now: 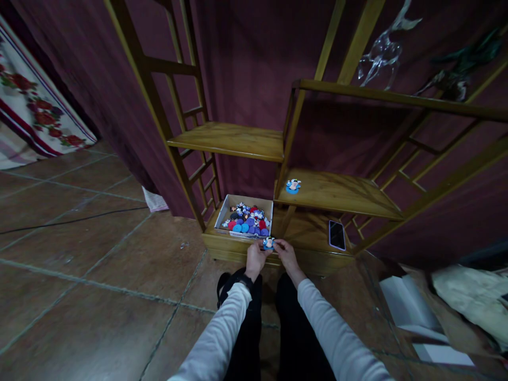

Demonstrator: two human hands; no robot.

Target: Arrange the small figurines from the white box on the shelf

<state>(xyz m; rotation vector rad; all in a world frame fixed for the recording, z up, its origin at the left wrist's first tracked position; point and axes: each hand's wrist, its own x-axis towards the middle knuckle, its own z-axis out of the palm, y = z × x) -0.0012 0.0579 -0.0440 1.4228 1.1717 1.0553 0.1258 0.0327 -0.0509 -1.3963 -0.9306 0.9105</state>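
Note:
Between my two hands is a small cartoon figurine in black, white and pink on a blue round base. My left hand pinches its left side, and a dark band circles that wrist. The fingers of my right hand close on its right side. Just beyond my hands, an open cardboard box is filled with many small figurines on blue, purple and red bases. A similar figurine with a blue base stands on the left end of the middle right shelf.
A phone lies on the low board at right. The wooden shelf unit rises in front of a dark red curtain. A clear glass animal stands on the upper right shelf. White packaging lies on the tiled floor at right.

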